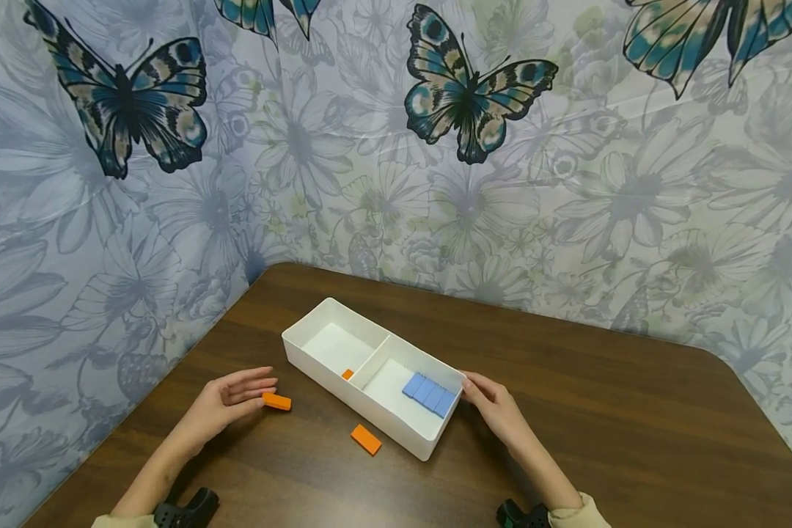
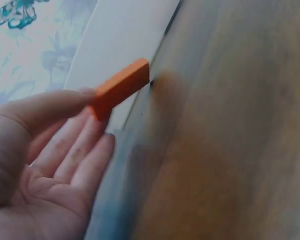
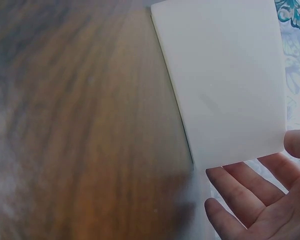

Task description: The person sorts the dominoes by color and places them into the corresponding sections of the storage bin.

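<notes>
My left hand (image 1: 227, 400) pinches an orange rectangular block (image 1: 277, 401) by one end between thumb and fingers, left of a white two-compartment box (image 1: 356, 400). The left wrist view shows that block (image 2: 121, 86) jutting out past the thumb, the other fingers spread below it. My right hand (image 1: 496, 411) holds the box at its right end, thumb at the rim and fingertips against the end wall. Several blue blocks (image 1: 429, 394) lie side by side in the right compartment. A bit of orange block (image 1: 347, 374) shows in the left compartment, partly hidden by the front wall.
Another orange block (image 1: 366, 440) lies on the brown wooden table (image 1: 607, 411) in front of the box. Behind the table's far edge hangs a butterfly-patterned cloth (image 1: 369, 147). A dark band with a device (image 1: 188, 507) sits on the left wrist.
</notes>
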Demonstrator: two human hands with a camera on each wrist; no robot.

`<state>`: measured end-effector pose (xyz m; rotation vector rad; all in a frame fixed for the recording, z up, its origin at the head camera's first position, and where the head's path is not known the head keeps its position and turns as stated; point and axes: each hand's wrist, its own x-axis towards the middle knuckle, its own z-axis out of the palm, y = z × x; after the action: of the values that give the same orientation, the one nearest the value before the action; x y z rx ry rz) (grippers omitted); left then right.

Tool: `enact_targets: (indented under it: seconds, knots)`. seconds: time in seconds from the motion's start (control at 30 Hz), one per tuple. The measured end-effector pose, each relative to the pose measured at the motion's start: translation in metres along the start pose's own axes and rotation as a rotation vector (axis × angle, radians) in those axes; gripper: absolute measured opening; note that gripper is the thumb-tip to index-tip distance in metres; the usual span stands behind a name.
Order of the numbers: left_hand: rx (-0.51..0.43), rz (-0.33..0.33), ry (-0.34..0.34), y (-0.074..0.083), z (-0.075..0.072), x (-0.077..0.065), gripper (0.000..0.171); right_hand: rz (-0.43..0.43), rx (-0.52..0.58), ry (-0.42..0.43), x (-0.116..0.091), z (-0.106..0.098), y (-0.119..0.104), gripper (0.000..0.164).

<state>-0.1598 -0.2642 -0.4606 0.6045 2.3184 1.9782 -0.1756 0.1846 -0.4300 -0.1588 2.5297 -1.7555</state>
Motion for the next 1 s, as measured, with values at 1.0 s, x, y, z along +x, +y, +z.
enact_targets:
  seconds: [1.0]
  knots:
    - [-0.262, -0.141, -0.267, 0.04, 0.009, 0.155, 0.054, -0.034, 0.026, 0.004, 0.001, 0.0, 0.004, 0.035]
